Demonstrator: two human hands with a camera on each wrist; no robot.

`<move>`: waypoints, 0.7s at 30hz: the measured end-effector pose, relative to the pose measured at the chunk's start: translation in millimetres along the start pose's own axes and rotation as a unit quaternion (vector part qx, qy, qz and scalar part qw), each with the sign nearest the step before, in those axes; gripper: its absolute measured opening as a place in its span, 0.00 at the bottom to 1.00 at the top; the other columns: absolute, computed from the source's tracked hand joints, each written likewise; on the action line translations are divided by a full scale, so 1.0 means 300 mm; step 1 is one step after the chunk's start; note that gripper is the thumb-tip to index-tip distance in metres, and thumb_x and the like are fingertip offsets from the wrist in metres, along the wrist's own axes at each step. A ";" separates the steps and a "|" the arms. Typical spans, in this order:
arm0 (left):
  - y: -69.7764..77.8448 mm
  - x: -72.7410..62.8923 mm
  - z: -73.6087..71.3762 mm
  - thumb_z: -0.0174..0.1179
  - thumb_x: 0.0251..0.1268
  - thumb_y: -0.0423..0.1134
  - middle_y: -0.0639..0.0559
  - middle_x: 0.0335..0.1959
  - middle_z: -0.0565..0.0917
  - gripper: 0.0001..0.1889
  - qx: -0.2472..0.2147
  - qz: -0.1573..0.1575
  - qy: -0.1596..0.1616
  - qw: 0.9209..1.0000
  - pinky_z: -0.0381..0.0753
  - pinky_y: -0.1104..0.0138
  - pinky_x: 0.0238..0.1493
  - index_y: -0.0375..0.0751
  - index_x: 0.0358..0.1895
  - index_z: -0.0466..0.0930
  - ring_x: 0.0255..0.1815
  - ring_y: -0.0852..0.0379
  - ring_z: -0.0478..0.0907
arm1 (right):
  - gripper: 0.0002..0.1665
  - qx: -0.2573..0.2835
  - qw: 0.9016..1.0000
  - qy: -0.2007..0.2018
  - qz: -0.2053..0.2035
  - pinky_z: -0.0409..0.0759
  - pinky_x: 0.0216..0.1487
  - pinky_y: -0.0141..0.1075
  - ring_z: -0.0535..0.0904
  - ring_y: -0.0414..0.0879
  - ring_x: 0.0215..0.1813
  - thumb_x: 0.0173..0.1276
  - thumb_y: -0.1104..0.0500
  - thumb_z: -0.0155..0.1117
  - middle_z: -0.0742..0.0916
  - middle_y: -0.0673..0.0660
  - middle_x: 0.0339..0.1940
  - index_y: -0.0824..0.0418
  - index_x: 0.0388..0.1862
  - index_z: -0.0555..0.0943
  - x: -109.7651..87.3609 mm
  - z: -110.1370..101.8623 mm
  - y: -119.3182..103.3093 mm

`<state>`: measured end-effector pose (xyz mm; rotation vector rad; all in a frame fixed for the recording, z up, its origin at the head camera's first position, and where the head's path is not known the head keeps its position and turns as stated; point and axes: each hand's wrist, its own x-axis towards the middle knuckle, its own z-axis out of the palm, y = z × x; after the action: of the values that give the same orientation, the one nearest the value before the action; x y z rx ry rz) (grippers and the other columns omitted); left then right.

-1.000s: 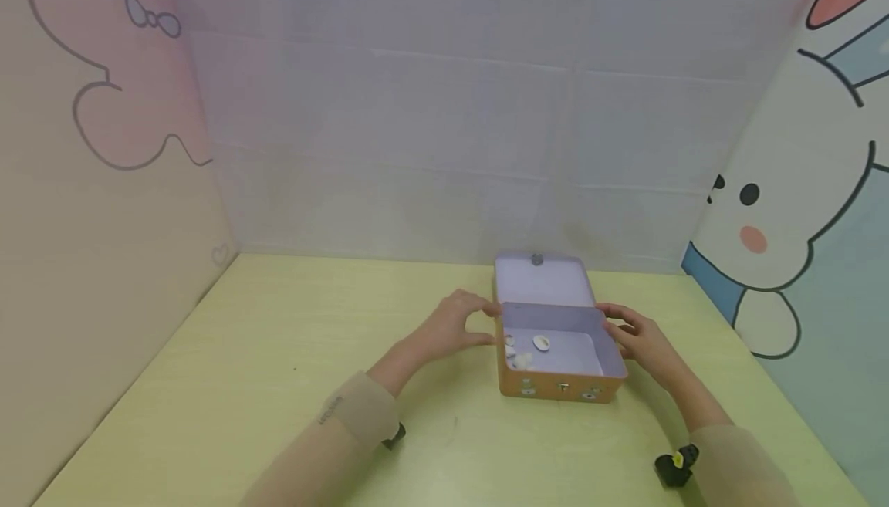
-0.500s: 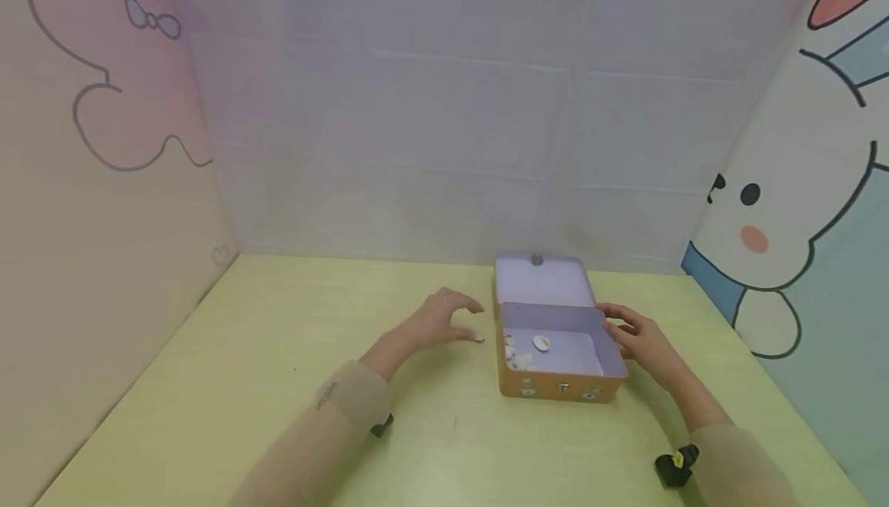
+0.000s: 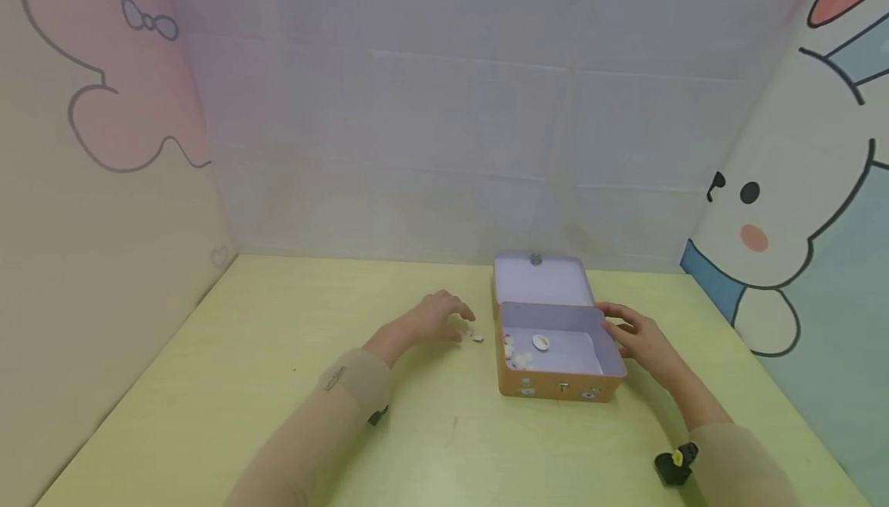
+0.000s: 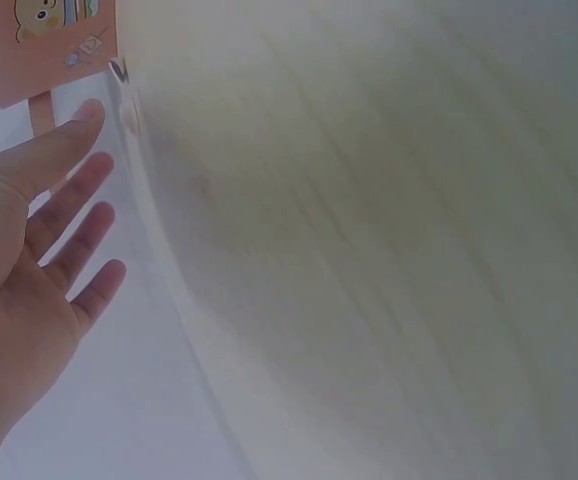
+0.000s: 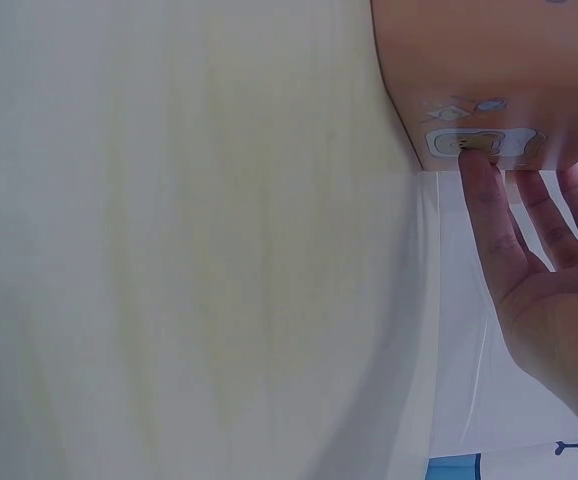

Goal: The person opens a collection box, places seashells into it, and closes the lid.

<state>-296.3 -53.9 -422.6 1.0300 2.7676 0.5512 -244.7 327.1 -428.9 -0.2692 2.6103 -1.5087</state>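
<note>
Your left hand [image 3: 425,320] has drawn back leftward from the small pale pieces [image 3: 478,339] | they lie toward the tabletop's [image 3: 174,414] far edge, between your parted left fingertips and the box [image 3: 545,385] | your right hand's [image 3: 640,343] extended fingers touch its right wall

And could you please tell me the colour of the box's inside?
The box's inside is pale lilac, best seen in the head view.

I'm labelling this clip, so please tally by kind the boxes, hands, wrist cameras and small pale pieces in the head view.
Orange clasped box: 1
Hands (left hand, right hand): 2
Black wrist cameras: 2
Oval white piece lying apart inside the box: 1
Total: 6
Other pale pieces are too small and bunched to count surely.
</note>
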 end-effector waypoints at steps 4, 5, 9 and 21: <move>-0.014 0.017 0.015 0.69 0.53 0.38 0.55 0.53 0.81 0.19 0.011 -0.004 -0.010 1.000 0.66 0.55 0.61 0.48 0.52 0.81 0.56 0.53 0.70 | 0.31 0.001 1.000 0.001 0.000 0.83 0.44 0.44 0.67 0.67 0.63 0.74 0.49 0.51 0.67 0.69 0.68 0.62 0.70 0.62 0.005 0.000 0.007; -0.013 0.021 0.016 0.69 0.53 0.38 0.54 0.52 0.82 0.19 0.013 -0.003 -0.013 1.000 0.66 0.55 0.60 0.48 0.51 0.82 0.55 0.53 0.71 | 0.31 0.002 1.000 0.001 -0.001 0.83 0.44 0.45 0.67 0.68 0.63 0.74 0.49 0.51 0.67 0.69 0.68 0.62 0.70 0.62 0.005 0.000 0.009; -0.006 0.024 0.023 0.69 0.53 0.37 0.52 0.49 0.83 0.18 0.027 0.009 -0.022 0.999 0.69 0.55 0.56 0.45 0.50 0.82 0.52 0.52 0.72 | 0.31 0.005 1.000 -0.002 -0.003 0.83 0.44 0.45 0.67 0.68 0.64 0.74 0.50 0.51 0.67 0.69 0.68 0.62 0.70 0.62 0.002 -0.003 0.016; -0.009 0.021 0.071 0.66 0.57 0.37 0.55 0.45 0.82 0.13 0.019 0.017 -0.015 1.000 0.71 0.63 0.56 0.47 0.47 0.84 0.50 0.56 0.73 | 0.31 -0.003 1.000 -0.012 -0.002 0.82 0.46 0.48 0.66 0.68 0.64 0.74 0.49 0.50 0.66 0.69 0.68 0.62 0.70 0.61 -0.017 -0.003 0.010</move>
<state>-297.4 -45.6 -443.3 1.0855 2.7495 0.4865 -240.2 330.5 -431.1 -0.2894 2.5977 -1.4906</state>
